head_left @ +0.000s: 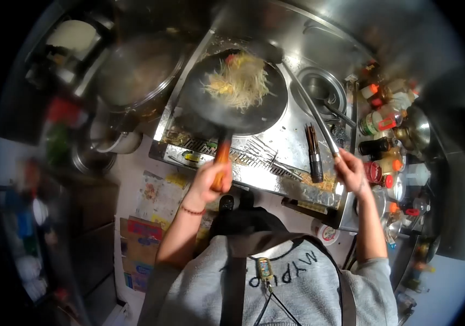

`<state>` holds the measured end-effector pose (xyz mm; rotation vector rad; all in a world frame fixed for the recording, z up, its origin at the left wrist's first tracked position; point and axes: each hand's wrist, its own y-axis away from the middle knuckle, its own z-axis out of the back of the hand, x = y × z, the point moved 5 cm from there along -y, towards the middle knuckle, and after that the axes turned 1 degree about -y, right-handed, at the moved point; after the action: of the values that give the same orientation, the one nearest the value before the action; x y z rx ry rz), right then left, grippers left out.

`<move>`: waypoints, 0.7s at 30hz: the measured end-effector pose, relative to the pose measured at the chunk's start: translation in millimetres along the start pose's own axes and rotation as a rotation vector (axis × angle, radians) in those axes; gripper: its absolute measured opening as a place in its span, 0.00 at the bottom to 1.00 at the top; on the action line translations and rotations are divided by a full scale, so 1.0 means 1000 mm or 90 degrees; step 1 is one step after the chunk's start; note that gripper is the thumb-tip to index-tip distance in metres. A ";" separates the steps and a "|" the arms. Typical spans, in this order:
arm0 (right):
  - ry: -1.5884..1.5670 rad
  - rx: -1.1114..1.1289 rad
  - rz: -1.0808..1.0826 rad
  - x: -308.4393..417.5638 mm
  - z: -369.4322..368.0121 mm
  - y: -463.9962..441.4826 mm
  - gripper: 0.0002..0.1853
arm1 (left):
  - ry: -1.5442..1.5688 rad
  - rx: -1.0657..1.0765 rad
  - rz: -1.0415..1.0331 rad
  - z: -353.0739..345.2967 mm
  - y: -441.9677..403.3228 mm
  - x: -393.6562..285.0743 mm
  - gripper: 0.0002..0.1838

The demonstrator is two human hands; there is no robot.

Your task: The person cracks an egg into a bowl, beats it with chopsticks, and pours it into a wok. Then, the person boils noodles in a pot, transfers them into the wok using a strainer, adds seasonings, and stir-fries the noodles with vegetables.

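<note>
A round black wok with a dark, curved inside [202, 106] sits over the left part of the silver steel stove surface [289, 144], tilted somewhat. In it lies a loose heap of thin, pale, shredded strands [246, 84], with soft yellow pieces among them and a small red bit at the far edge; the heap covers the far and middle part of the wok, leaving its near part bare. The wok's orange-brown wooden handle [222, 157] points back toward the person, and the left hand [211, 179] has its fingers wrapped around it, clamped near its end. The right hand [350, 173] holds a long silver metal ladle [315, 111] with its fingers closed on the end of the shaft, which slants away to a dark, blurred head beside the wok's far right rim; whether the two touch I cannot tell. Between the hands, near the stove's front edge, lie a flat tool of spread metal wires [258, 152] and, further right, a bundle of thin brown sticks with a black grip [314, 157]. Beyond the ladle's shaft is a round steel pot [308, 82] with a utensil resting in it. Bottles and jars with red and orange caps [387, 144] crowd the right side, next to a shiny steel bowl [419, 127]. To the left is a wide, round metal pan [140, 70], blurred; below it, brown printed cardboard [140, 247] lies by the floor.
</note>
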<state>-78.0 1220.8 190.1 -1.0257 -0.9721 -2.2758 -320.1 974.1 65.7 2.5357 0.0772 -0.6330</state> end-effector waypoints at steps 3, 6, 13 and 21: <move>-0.036 -0.021 -0.084 -0.019 -0.058 -0.035 0.22 | -0.060 -0.051 -0.027 -0.006 -0.049 -0.011 0.05; 0.131 -0.021 -0.018 -0.034 -0.101 -0.066 0.21 | -0.053 -0.057 -0.011 0.005 -0.068 0.002 0.04; 0.605 -0.056 0.228 -0.010 0.003 0.034 0.14 | -0.077 -0.058 0.005 -0.002 0.007 -0.013 0.06; 0.193 -0.114 0.202 -0.061 0.001 -0.052 0.15 | 0.002 0.012 0.018 0.031 0.004 0.022 0.08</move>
<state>-73.6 1262.2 121.0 -0.8046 -0.4530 -2.1913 -313.0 953.7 34.7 2.5519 0.0357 -0.6214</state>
